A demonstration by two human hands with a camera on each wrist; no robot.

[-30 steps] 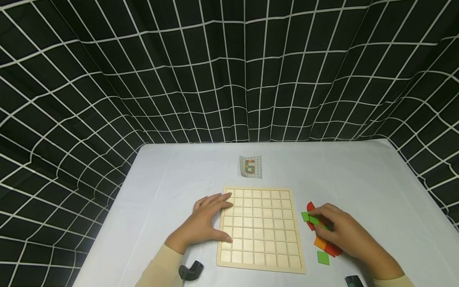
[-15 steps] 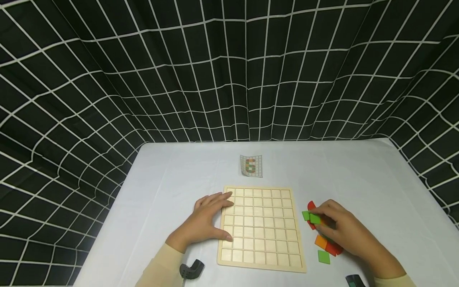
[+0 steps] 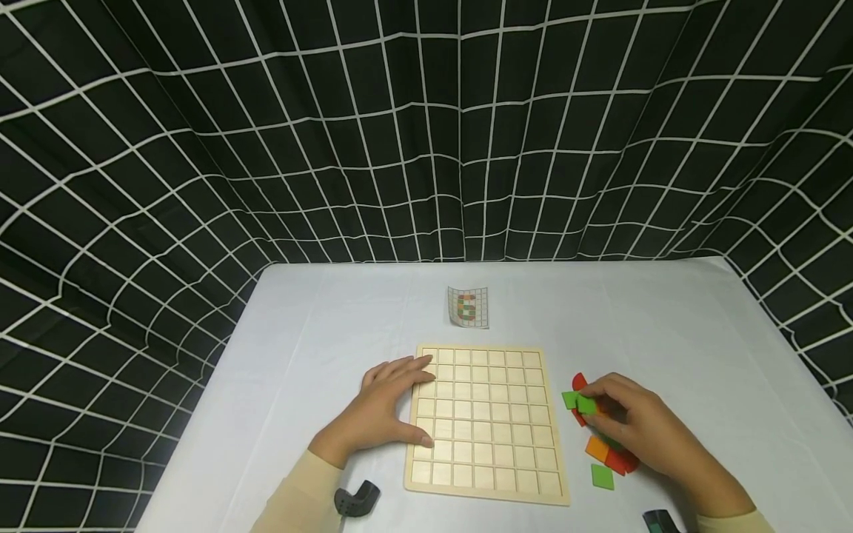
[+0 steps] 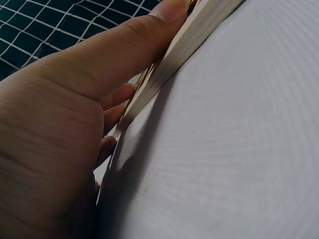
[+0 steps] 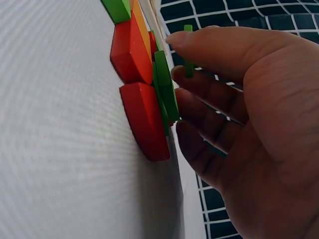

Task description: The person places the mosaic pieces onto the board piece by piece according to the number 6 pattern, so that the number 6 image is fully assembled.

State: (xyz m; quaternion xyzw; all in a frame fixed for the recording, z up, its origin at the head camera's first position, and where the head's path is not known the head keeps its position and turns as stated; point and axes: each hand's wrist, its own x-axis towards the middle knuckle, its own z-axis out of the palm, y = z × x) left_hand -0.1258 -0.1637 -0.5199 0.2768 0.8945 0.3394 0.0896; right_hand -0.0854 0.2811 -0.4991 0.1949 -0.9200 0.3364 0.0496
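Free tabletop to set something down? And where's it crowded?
Bare: white table left of the left hand, and right of the paper card. Crowded: right of the wooden board, where the right hand pinches a green tile by loose tiles.

Curtain [image 3: 406, 141] is blk w/ wht grid, board [image 3: 488, 428] beige, tiles [image 3: 597, 448] red/grn/orange.

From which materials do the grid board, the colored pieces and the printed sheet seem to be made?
Grid board: probably wood, matte; pale beige with an unpainted-looking edge.
Colored pieces: painted wood or plastic, uncertain; smooth, evenly colored, with crisp edges.
Printed sheet: likely paper, seemingly matte; thin and slightly curled.
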